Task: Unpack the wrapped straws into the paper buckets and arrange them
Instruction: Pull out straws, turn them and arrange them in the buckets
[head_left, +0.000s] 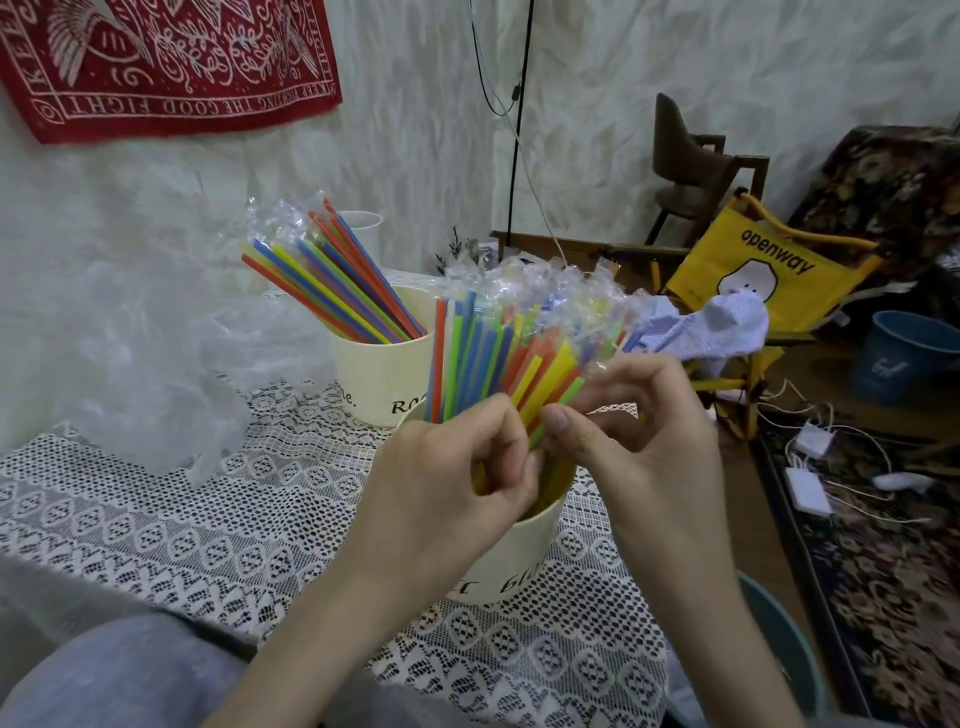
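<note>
Both hands work just above the near paper bucket (511, 564), which stands toward the right edge of the lace-covered table (156, 519). My left hand (457, 478) has its fingers curled round the lower ends of the wrapped straws (498, 353) standing in that bucket, and my right hand (623, 431) pinches a few between thumb and fingertips, I judge to spread the bundle so it fans evenly and does not clump. Behind it, toward the table's far edge, the far paper bucket (382, 379) already holds a leaning bundle of straws (337, 280), their clear wrapper tips uppermost. That bucket reads "Ro" and "ne."; the near one shows something like "bli", half hidden. On the wall, a red cloth (166, 57) reads "KEEP FIGHTING THE GOOD FIGHT", and a yellow bag (769, 270) says "openway".
</note>
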